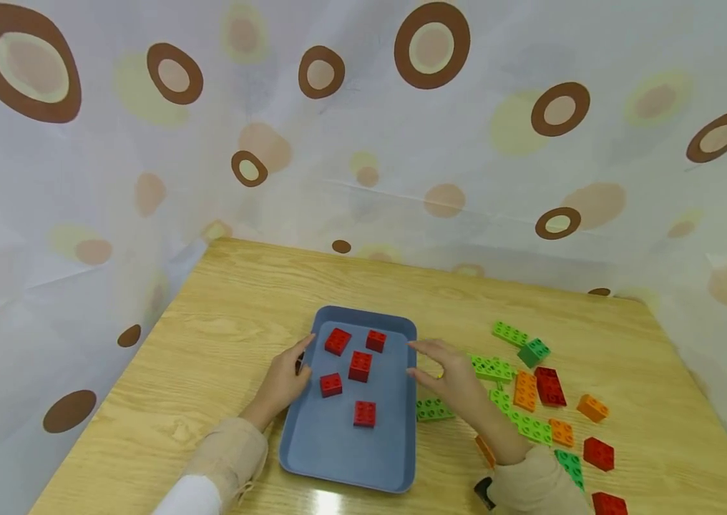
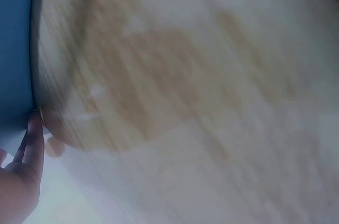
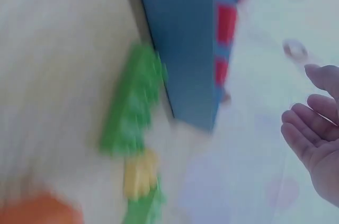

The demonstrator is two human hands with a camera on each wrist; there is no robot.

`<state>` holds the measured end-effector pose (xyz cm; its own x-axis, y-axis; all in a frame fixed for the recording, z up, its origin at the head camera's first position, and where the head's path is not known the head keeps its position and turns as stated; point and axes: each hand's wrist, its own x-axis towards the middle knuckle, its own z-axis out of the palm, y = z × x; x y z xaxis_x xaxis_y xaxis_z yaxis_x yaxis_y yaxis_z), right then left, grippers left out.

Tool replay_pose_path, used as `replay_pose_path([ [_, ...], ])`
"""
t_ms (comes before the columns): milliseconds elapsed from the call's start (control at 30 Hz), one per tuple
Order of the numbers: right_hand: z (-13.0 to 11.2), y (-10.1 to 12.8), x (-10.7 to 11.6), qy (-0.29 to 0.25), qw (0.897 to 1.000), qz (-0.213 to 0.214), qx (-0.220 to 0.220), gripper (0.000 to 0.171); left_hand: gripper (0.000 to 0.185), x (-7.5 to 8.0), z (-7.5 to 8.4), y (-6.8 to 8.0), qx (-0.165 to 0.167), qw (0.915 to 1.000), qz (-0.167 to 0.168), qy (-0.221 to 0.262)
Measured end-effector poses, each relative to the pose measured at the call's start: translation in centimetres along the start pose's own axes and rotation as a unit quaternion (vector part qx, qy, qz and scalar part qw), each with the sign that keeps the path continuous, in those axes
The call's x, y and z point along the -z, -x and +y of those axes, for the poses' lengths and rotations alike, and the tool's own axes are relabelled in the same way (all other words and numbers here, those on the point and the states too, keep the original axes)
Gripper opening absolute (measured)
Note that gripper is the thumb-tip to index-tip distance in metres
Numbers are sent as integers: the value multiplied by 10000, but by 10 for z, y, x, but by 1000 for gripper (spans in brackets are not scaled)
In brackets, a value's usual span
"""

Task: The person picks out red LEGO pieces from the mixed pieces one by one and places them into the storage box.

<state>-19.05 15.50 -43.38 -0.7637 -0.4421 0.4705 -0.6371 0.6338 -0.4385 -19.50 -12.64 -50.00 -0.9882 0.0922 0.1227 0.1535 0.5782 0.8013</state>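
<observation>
A blue-grey tray (image 1: 386, 454) lies on the wooden table, with several red toy bricks inside, among them a red brick (image 1: 360, 365) near the middle. My left hand (image 1: 285, 383) touches the tray's left side; in the left wrist view its extended fingers (image 2: 35, 147) meet the blue outer wall. Over by the right rim is my right hand (image 1: 456, 379), thumb and fingers spread with nothing between them. The right wrist view shows that hand (image 3: 323, 139) raised above the rim, apart from the tray (image 3: 185, 49).
Loose bricks are scattered right of the tray: a light green brick (image 1: 492, 368), an orange brick (image 1: 525, 390), a dark green brick (image 1: 534, 352), a red brick (image 1: 550, 387) and several more. A green brick (image 1: 433, 409) lies close against the tray's right side. Spotted cloth (image 1: 363, 129) hangs behind the table.
</observation>
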Motion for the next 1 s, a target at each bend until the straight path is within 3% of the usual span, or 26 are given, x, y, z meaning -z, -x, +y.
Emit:
replay_pose_path([
  [167,31,7,37,486,9949,817,-344,38,57,2,-2,1,113,9998,130,24],
  [333,66,38,73,960,9815,1054,-1281,37,57,0,-3,3,179,9998,48,-8],
  [433,87,60,88,1105,9717,919,-1877,37,57,-1,-3,3,139,9999,65,-28],
  [567,109,83,99,1194,9621,426,-2413,39,56,-1,-2,3,17,9999,118,-40],
  [700,123,98,102,1177,9569,90,-2654,40,56,0,0,1,37,10000,82,-22],
  [1000,133,111,96,1000,9460,-166,-3079,46,57,-1,1,1,114,9999,9,-6],
])
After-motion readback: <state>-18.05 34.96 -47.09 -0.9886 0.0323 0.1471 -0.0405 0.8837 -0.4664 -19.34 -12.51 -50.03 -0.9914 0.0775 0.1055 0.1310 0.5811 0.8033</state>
